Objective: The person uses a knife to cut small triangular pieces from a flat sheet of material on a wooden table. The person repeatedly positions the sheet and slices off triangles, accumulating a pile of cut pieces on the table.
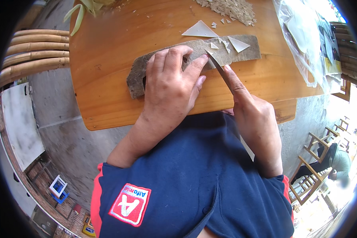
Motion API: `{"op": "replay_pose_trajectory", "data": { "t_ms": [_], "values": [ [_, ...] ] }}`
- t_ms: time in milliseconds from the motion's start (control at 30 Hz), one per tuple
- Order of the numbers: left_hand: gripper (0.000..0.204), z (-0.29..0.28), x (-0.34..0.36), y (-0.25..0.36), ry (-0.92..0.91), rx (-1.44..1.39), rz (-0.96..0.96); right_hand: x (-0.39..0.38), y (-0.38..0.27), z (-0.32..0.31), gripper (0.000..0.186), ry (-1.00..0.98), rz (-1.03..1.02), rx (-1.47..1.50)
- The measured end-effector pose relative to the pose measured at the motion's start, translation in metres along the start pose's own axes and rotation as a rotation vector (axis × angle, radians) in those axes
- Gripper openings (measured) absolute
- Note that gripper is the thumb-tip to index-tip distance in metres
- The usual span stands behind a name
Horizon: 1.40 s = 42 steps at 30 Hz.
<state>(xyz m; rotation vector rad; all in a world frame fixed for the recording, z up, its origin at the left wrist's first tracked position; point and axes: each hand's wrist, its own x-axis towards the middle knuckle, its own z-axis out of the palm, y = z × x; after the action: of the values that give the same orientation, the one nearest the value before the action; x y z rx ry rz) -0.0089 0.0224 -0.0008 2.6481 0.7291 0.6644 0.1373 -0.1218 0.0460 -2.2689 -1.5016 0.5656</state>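
Note:
My right hand grips a knife with a narrow dark blade, its handle hidden in the palm. The index finger lies stretched along the blade's back. A worn grey-brown slab, like old wood, lies across the near part of the table. My left hand holds this slab with bent fingers, index fingertip beside the knife's tip. Any small piece under that fingertip is hidden. Cream-white thin triangles lie right of the tip: a larger triangle and several small bits. Another wide triangle touches the slab's far edge.
The wooden table carries a heap of small cream triangles at the far side. Pale green strips lie far left, and a clear plastic bag lies at the right edge. A bamboo bench stands left. Wooden chairs and a person are farther right.

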Motion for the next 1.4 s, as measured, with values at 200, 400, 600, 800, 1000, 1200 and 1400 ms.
{"op": "replay_pose_trajectory", "data": {
  "t_ms": [200, 400, 600, 800, 1000, 1200, 1400],
  "values": [
    [0.042, 0.002, 0.0, -0.001, 0.017, -0.005, 0.004, 0.001, 0.004, -0.001, 0.08, 0.01, -0.102, -0.088],
    [0.042, 0.001, 0.001, 0.001, 0.009, -0.008, -0.009, 0.002, -0.002, -0.008, 0.08, -0.034, -0.041, -0.151],
    [0.042, 0.0, 0.001, 0.001, 0.001, -0.001, -0.008, -0.003, 0.003, 0.002, 0.087, -0.026, -0.108, -0.245],
    [0.041, 0.001, 0.001, 0.001, 0.004, -0.003, -0.009, 0.009, 0.002, -0.004, 0.086, -0.081, -0.109, -0.193],
    [0.042, -0.002, 0.002, 0.002, -0.001, -0.005, -0.011, 0.013, 0.002, -0.013, 0.084, -0.088, -0.055, -0.117],
    [0.042, -0.001, 0.0, 0.0, -0.002, -0.032, -0.043, -0.001, 0.009, -0.022, 0.073, -0.078, -0.022, 0.021],
    [0.033, -0.003, 0.009, -0.006, 0.037, -0.171, -0.089, -0.006, 0.006, -0.011, 0.075, -0.068, 0.018, 0.103]
  ]
}}
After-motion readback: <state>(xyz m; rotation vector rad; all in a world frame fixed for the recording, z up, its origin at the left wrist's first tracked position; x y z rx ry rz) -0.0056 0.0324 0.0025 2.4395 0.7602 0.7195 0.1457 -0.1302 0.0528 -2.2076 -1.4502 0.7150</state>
